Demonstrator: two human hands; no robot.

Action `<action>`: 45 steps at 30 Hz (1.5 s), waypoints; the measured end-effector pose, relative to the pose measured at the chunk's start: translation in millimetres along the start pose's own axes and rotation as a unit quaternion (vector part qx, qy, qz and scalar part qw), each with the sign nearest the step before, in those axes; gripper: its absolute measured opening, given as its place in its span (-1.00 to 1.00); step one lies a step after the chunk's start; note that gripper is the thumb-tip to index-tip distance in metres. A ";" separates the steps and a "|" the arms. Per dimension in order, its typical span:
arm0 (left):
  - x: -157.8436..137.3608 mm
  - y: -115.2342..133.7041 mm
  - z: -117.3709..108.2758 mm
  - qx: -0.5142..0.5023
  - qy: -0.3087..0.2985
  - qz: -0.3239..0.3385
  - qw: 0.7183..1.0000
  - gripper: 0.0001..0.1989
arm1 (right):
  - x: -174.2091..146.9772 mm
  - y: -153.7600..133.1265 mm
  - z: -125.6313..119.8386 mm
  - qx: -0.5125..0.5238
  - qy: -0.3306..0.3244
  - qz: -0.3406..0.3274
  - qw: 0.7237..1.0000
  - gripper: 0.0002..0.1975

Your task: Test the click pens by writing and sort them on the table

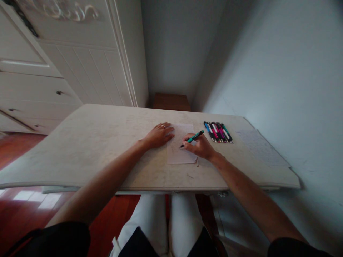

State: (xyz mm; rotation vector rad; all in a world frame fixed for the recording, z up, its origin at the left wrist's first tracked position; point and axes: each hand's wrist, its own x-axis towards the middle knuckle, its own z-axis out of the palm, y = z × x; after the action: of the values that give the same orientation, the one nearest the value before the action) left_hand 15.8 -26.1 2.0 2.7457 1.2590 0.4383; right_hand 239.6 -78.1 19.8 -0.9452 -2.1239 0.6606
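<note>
Right hand (200,146) clamps a teal pen (197,135) in its fingers, apparently mid-writing; left hand (158,136), thumb apart, rests on paper (181,157) that further strokes need steady.

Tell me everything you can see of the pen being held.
The pen is slim, teal-green with black at both ends, and looks like plastic. It slants, its upper end pointing up and rightward, its tip down over the written-on paper. The right hand grips it; whether the tip touches is unclear.

Left fingers (168,129) extended, right fingers (189,146) curled
</note>
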 end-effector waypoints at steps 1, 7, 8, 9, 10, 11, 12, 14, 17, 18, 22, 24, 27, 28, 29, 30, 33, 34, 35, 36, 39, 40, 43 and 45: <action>0.0 0.2 -0.2 0.002 -0.002 -0.001 1.000 -0.57 | 0.2 -0.4 -0.4 -0.002 0.005 0.002 1.000 -0.88; 0.2 1.8 -1.7 0.008 -0.011 -0.008 1.000 -0.56 | 0.5 -0.6 -1.2 -0.016 0.005 -0.001 1.000 -0.88; 0.2 1.8 -1.6 0.008 -0.012 -0.009 1.000 -0.56 | 0.5 -0.5 -1.0 -0.015 0.001 -0.003 1.000 -0.87; 0.3 1.7 -1.5 0.007 -0.013 -0.011 1.000 -0.56 | 0.5 -0.6 -0.7 -0.014 -0.003 -0.004 1.000 -0.87; 0.3 1.3 -1.2 0.005 -0.013 -0.011 1.000 -0.55 | 0.5 -0.6 -0.5 -0.012 -0.006 -0.004 1.000 -0.87; 0.3 0.8 -0.8 0.003 -0.013 -0.010 1.000 -0.55 | 0.5 -0.7 -0.2 -0.009 -0.007 -0.003 1.000 -0.87; 0.2 0.2 -0.4 0.001 -0.011 -0.009 1.000 -0.56 | 0.5 -0.7 0.0 -0.007 -0.009 -0.002 1.000 -0.87; 0.0 -0.9 0.5 -0.002 -0.008 -0.007 1.000 -0.56 | 0.4 -0.6 0.4 -0.004 -0.009 -0.002 1.000 -0.87; -0.4 -1.8 1.1 -0.005 -0.003 -0.006 1.000 -0.55 | 0.4 0.1 0.9 0.002 -0.011 -0.007 1.000 -0.86; -0.5 -1.8 1.1 -0.004 -0.003 -0.005 1.000 -0.54 | 0.4 0.3 1.0 0.004 -0.013 -0.007 1.000 -0.86; -0.8 -1.3 0.9 -0.002 -0.005 -0.004 1.000 -0.56 | 0.5 1.2 1.3 0.009 -0.018 -0.002 1.000 -0.86; -0.9 -1.4 1.2 -0.004 -0.004 -0.007 1.000 -0.57 | 0.6 1.2 1.1 0.004 -0.016 -0.001 1.000 -0.87; -1.0 -1.8 1.6 -0.005 -0.004 -0.007 1.000 -0.57 | 0.6 0.0 0.4 0.006 -0.008 -0.001 1.000 -0.88; -1.0 -1.9 1.6 -0.005 -0.003 -0.006 1.000 -0.57 | 0.7 -0.8 0.1 0.010 -0.004 -0.001 1.000 -0.88; -1.0 -1.9 1.6 -0.006 -0.004 -0.007 1.000 -0.57 | 0.8 -1.6 -0.3 0.015 0.001 -0.001 1.000 -0.87; -1.0 -2.0 1.5 -0.007 -0.004 -0.008 1.000 -0.57 | 0.9 -2.4 -0.5 0.018 0.005 -0.002 1.000 -0.87; -0.9 -2.1 1.5 -0.009 -0.004 -0.012 1.000 -0.57 | 1.2 -3.7 -0.4 0.014 0.005 -0.002 1.000 -0.87; -0.8 -2.3 1.7 -0.008 -0.004 -0.012 1.000 -0.57 | 1.2 -3.6 0.0 0.011 -0.001 -0.002 1.000 -0.87; -0.7 -2.5 1.9 -0.006 -0.004 -0.011 1.000 -0.56 | 1.2 -3.4 0.5 0.009 -0.008 -0.002 1.000 -0.87; -0.6 -2.7 2.2 -0.004 -0.004 -0.010 1.000 -0.55 | 1.1 -2.9 1.2 0.008 -0.013 -0.003 1.000 -0.87; -0.3 -3.1 2.9 -0.006 -0.002 -0.006 1.000 -0.53 | 0.6 -1.5 2.7 0.011 -0.021 -0.007 1.000 -0.87; -0.3 -3.1 3.0 -0.007 -0.001 -0.004 1.000 -0.52 | 0.4 -1.2 2.9 0.012 -0.021 -0.009 1.000 -0.87; -0.4 -1.9 2.2 -0.007 -0.001 -0.004 1.000 -0.53 | 0.2 -0.8 2.2 0.017 -0.024 -0.011 1.000 -0.87; -0.7 -0.5 0.7 -0.004 -0.003 -0.008 1.000 -0.55 | 0.3 -0.5 1.1 0.016 -0.020 -0.010 1.000 -0.88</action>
State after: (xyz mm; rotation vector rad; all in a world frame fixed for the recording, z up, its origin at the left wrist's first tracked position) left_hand 15.2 -26.2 1.1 2.7251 1.2740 0.4316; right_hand 238.4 -78.4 19.6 -0.8994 -2.1483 0.7063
